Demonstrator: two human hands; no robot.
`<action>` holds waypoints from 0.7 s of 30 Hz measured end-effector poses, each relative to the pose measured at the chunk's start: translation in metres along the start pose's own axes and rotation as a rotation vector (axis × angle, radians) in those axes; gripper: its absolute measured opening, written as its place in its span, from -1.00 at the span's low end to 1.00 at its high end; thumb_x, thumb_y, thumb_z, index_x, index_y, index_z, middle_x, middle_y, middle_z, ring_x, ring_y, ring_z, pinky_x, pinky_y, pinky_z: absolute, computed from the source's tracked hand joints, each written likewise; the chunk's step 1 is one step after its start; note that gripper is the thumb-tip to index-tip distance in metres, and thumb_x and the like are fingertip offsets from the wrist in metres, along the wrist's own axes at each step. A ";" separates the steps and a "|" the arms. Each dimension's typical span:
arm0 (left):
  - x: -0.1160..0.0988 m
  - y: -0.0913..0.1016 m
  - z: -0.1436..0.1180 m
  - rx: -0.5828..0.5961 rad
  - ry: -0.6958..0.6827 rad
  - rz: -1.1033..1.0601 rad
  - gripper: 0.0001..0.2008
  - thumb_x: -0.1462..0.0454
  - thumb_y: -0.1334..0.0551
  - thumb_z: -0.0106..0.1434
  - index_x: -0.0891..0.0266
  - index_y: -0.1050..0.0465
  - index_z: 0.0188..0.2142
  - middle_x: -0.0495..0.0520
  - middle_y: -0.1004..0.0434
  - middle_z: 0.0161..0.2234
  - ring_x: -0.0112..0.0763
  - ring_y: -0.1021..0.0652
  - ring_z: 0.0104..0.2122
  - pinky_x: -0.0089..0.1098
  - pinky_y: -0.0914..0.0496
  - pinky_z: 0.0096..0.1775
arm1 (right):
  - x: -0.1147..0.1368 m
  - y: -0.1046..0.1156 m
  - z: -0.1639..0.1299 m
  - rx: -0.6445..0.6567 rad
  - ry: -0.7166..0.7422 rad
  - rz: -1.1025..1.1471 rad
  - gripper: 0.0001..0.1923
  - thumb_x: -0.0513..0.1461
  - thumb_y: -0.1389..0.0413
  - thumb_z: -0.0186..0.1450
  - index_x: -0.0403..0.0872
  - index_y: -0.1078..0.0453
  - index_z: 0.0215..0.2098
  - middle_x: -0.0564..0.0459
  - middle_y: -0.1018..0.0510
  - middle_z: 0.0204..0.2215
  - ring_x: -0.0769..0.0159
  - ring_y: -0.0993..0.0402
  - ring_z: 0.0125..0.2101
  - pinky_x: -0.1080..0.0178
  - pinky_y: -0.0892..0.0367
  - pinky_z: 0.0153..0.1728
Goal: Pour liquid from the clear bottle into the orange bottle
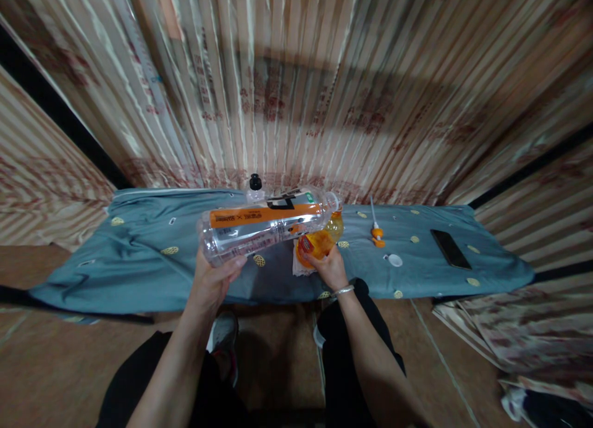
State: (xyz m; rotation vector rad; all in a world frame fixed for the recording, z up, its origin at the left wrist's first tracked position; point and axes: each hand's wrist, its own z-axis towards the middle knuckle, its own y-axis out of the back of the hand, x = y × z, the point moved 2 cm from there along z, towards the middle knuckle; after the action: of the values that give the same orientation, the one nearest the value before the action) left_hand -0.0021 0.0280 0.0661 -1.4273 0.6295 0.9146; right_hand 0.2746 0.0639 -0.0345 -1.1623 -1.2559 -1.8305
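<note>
The big clear bottle (266,225) lies tipped sideways over the blue cloth (139,255), its mouth above the orange bottle (317,243). The left hand (214,280) grips its bottom end. The right hand (331,268) squeezes the orange one. A phone (450,249) lies well apart.

We see both forearms bare, with no sleeves in view. A thin silver bangle (343,290) circles the wrist of our right hand (330,268), near the frame's centre; our left hand (210,283) wears nothing. Black trousers (345,354) cover the legs along the bottom edge, and a grey shoe (225,336) shows between them.
</note>
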 end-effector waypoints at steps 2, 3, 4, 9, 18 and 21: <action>0.000 0.000 0.000 0.000 -0.006 -0.006 -0.25 0.35 -0.65 -0.24 0.09 -0.47 -0.02 -0.14 -0.57 -0.45 -0.53 -0.47 -0.60 -0.55 -0.35 -0.57 | -0.001 0.000 0.000 0.005 -0.016 -0.005 -0.22 0.04 -0.48 -0.03 -0.06 -0.42 0.07 -0.21 -0.76 -0.07 -0.18 -0.73 -0.04 -0.11 -0.61 0.01; 0.000 0.000 0.000 0.001 -0.011 -0.009 -0.26 0.35 -0.65 -0.24 0.09 -0.48 -0.03 -0.15 -0.55 -0.46 -0.54 -0.46 -0.61 -0.56 -0.34 -0.58 | -0.001 0.000 0.000 0.007 -0.032 -0.014 -0.18 0.05 -0.48 -0.03 -0.07 -0.40 0.10 -0.21 -0.76 -0.08 -0.18 -0.74 -0.06 -0.10 -0.62 -0.01; -0.001 0.000 0.000 0.003 -0.016 -0.010 -0.27 0.35 -0.65 -0.24 0.09 -0.49 -0.05 -0.15 -0.54 -0.47 -0.53 -0.46 -0.61 -0.55 -0.34 -0.58 | -0.001 0.000 -0.001 0.008 -0.049 -0.024 -0.12 0.07 -0.49 -0.04 -0.07 -0.38 0.15 -0.21 -0.76 -0.09 -0.18 -0.74 -0.07 -0.09 -0.62 -0.02; -0.005 -0.002 -0.002 0.004 0.004 0.029 -0.41 0.36 -0.63 -0.24 0.14 -0.54 -0.17 -0.12 -0.54 -0.48 -0.48 -0.47 -0.59 -0.53 -0.34 -0.60 | 0.001 0.004 -0.006 0.028 -0.034 -0.003 0.18 0.12 -0.47 -0.04 -0.11 -0.16 0.40 -0.29 -0.71 0.06 -0.21 -0.69 0.06 -0.13 -0.59 0.06; -0.005 -0.006 0.000 -0.014 0.013 0.025 -0.43 0.36 -0.63 -0.26 0.20 -0.61 -0.19 -0.08 -0.54 -0.50 -0.47 -0.47 -0.59 -0.52 -0.37 -0.58 | 0.019 0.072 -0.005 -0.143 0.063 0.046 -0.09 0.25 -0.39 0.05 -0.06 -0.45 0.21 -0.32 -0.55 0.28 -0.26 -0.50 0.27 -0.30 -0.38 0.30; -0.008 -0.010 -0.001 -0.019 -0.005 0.013 -0.45 0.36 -0.61 -0.28 0.20 -0.60 -0.22 -0.09 -0.50 -0.53 -0.54 -0.36 -0.64 -0.54 -0.25 -0.64 | 0.056 0.114 -0.035 -0.177 0.215 0.183 -0.41 0.19 -0.31 0.28 -0.01 -0.54 0.08 -0.24 -0.66 0.10 -0.14 -0.66 0.07 -0.25 -0.53 0.15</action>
State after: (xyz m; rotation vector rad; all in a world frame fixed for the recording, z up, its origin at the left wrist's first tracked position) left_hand 0.0021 0.0264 0.0781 -1.4388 0.6289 0.9360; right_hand 0.3378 -0.0100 0.0548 -1.0988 -0.8538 -1.8988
